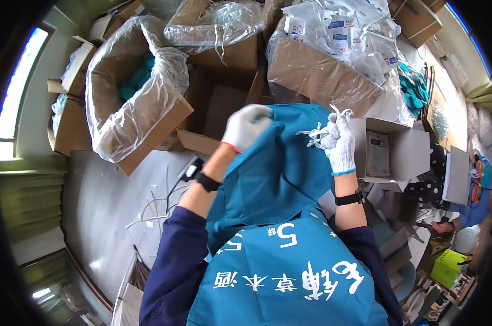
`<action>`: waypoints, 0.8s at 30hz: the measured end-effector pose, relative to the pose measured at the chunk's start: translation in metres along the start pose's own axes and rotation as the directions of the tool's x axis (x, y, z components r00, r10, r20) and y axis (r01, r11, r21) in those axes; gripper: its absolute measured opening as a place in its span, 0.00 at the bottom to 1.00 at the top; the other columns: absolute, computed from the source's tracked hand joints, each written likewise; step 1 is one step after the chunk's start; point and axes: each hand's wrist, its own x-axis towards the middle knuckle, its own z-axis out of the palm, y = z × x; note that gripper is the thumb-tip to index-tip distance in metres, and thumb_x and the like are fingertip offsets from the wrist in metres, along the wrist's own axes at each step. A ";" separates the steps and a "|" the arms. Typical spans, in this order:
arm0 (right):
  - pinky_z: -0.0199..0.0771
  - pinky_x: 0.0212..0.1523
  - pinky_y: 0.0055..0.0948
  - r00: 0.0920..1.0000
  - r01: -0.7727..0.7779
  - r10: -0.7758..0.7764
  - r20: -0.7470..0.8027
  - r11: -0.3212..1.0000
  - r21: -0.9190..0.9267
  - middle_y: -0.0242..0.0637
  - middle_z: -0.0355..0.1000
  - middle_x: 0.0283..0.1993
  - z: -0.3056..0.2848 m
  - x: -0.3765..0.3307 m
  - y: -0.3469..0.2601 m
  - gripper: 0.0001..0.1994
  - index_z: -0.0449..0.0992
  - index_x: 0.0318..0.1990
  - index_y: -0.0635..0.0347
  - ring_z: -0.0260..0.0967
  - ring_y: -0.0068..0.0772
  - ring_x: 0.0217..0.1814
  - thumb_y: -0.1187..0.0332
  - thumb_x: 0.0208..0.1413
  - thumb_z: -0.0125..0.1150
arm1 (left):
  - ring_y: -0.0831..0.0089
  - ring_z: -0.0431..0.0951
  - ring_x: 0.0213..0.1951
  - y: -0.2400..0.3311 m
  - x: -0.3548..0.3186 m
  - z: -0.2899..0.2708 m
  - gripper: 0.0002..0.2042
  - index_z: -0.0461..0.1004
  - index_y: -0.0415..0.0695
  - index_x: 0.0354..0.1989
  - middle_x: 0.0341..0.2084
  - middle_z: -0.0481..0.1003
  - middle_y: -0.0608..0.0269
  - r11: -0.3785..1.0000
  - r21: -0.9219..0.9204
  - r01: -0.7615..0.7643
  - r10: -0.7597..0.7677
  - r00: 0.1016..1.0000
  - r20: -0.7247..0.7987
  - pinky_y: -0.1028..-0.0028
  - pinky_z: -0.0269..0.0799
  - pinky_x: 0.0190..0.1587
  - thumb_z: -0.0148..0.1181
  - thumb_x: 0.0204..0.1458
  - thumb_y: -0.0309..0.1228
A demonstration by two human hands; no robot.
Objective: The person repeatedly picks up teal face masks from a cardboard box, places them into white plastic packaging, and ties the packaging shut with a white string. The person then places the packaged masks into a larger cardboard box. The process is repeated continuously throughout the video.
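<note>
I wear a teal apron (289, 271) with white printing, and its lower part (257, 190) spreads out in front of me in folds. My left hand (247, 127), in a white glove with a red cuff, is closed on a raised fold of this cloth. Beyond the cloth's right edge is my right hand (335, 142), in a white knit glove with a blue cuff. Its fingers look curled, and limp white ends stick out around them. Whether these are loose glove tips or something held, I cannot tell.
A plastic-lined carton (142, 130) with teal items stands at left. An open brown carton (219, 92) is beside it. A carton (322, 70) heaped with clear packets is ahead, a smaller open box (393, 152) at right. Another person's hand (443, 227) shows far right.
</note>
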 end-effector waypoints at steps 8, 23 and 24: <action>0.47 0.16 0.19 0.984 -0.138 0.115 0.138 0.975 0.175 0.19 0.52 0.18 -0.003 -0.004 -0.006 0.14 0.76 0.41 0.58 0.43 0.14 0.14 0.57 0.70 0.52 | 0.57 0.78 0.42 -0.005 0.006 0.094 0.06 0.75 0.41 0.39 0.38 0.77 0.56 0.989 0.045 -0.142 0.130 0.972 0.197 0.65 0.73 0.46 0.59 0.58 0.30; 0.50 0.13 0.17 0.967 -0.251 0.248 0.059 0.894 0.371 0.21 0.54 0.17 0.025 -0.037 -0.020 0.17 0.73 0.40 0.59 0.44 0.14 0.12 0.56 0.73 0.45 | 0.82 0.76 0.28 0.053 -0.005 0.072 0.15 0.76 0.42 0.48 0.36 0.79 0.66 0.728 -0.429 0.534 -0.212 0.771 0.600 0.82 0.65 0.26 0.52 0.66 0.41; 0.50 0.13 0.17 0.970 -0.234 0.241 0.019 0.913 0.335 0.21 0.54 0.17 0.025 -0.038 -0.020 0.16 0.73 0.40 0.59 0.44 0.14 0.12 0.56 0.73 0.46 | 0.82 0.75 0.28 0.052 -0.006 0.074 0.15 0.76 0.42 0.47 0.35 0.79 0.66 0.711 -0.440 0.548 -0.213 0.765 0.608 0.82 0.65 0.26 0.53 0.66 0.41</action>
